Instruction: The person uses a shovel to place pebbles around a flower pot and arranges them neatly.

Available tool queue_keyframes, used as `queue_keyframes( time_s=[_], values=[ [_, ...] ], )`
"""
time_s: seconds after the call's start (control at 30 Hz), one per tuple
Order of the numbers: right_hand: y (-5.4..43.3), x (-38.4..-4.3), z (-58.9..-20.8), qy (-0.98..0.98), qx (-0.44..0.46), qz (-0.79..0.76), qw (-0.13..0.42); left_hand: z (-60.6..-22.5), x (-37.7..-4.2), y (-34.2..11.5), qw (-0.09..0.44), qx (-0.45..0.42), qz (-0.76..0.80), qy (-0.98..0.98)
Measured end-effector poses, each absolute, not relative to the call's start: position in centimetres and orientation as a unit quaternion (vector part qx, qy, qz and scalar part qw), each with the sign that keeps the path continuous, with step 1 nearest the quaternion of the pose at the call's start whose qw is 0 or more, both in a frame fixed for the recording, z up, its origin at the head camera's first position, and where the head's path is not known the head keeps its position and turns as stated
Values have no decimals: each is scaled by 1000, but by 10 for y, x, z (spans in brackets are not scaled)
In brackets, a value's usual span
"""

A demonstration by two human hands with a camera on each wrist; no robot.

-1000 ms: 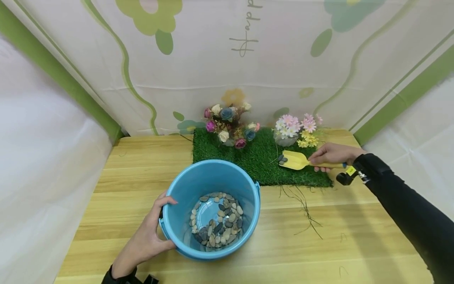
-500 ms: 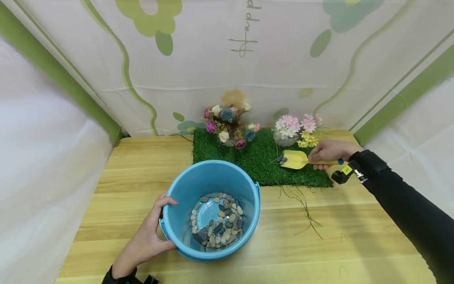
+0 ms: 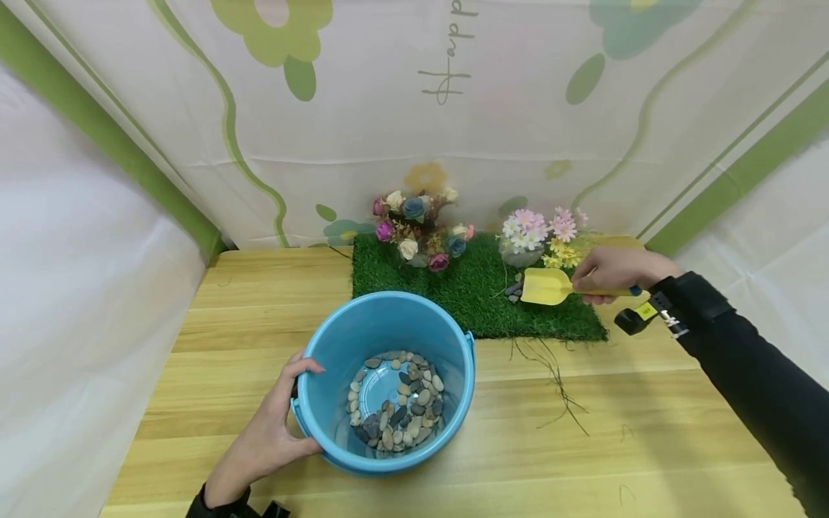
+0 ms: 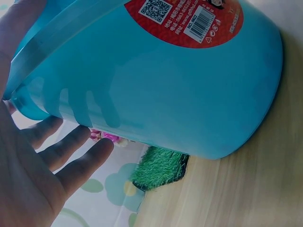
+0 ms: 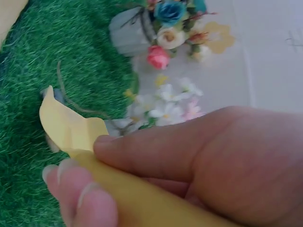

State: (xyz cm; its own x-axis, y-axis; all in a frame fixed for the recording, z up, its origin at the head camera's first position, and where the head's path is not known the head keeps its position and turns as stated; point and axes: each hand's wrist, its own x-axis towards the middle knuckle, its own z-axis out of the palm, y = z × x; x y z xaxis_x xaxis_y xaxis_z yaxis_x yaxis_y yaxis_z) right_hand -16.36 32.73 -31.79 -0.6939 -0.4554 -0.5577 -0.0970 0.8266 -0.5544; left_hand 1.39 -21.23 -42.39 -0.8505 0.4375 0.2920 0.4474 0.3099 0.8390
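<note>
The green artificial-grass mat [image 3: 479, 288] lies along the pale wooden counter's [image 3: 557, 460] back edge. Multicoloured roses [image 3: 409, 249] stand at its back left, pink-and-white daisies [image 3: 527, 229] at its back right. Before its left half sits the round blue plastic bucket [image 3: 388, 316], mixed pebbles [image 3: 414, 430] inside; over its right half is the yellow scoop [image 3: 545, 286], loose grey pebbles [image 3: 514, 290] just left.

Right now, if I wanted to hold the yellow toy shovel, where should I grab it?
Probably by its long, slim handle, coming from the right, where the right hand grips it. The handle points that way, while the wide blade faces left, beside some pebbles on the fake grass.
</note>
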Motion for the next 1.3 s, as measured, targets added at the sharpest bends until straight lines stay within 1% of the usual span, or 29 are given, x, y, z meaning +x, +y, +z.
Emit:
queue_keyframes(
  time_s=[0.1,0.3,0.47,0.6,0.93,1.13,1.3],
  values=[
    [328,-158,-311,885,-159,-258,352,-424,13,-212,5,-273,-519,-810],
    [323,-147,-301,873,-158,-283,364,-424,13,-213,0,-276,-527,-804],
    [317,-139,-291,866,-178,-293,364,-424,14,-212,-1,-275,-525,-805],
    [307,-136,-284,865,-195,-304,347,-423,14,-212,2,-272,-520,-810],
    [279,-124,-268,876,-190,-332,293,-422,14,-213,0,-273,-524,-807],
    [261,-116,-253,874,-199,-349,272,-424,14,-213,1,-277,-530,-802],
    [247,-112,-242,865,-230,-360,263,-424,14,-213,-3,-273,-534,-800]
  ],
)
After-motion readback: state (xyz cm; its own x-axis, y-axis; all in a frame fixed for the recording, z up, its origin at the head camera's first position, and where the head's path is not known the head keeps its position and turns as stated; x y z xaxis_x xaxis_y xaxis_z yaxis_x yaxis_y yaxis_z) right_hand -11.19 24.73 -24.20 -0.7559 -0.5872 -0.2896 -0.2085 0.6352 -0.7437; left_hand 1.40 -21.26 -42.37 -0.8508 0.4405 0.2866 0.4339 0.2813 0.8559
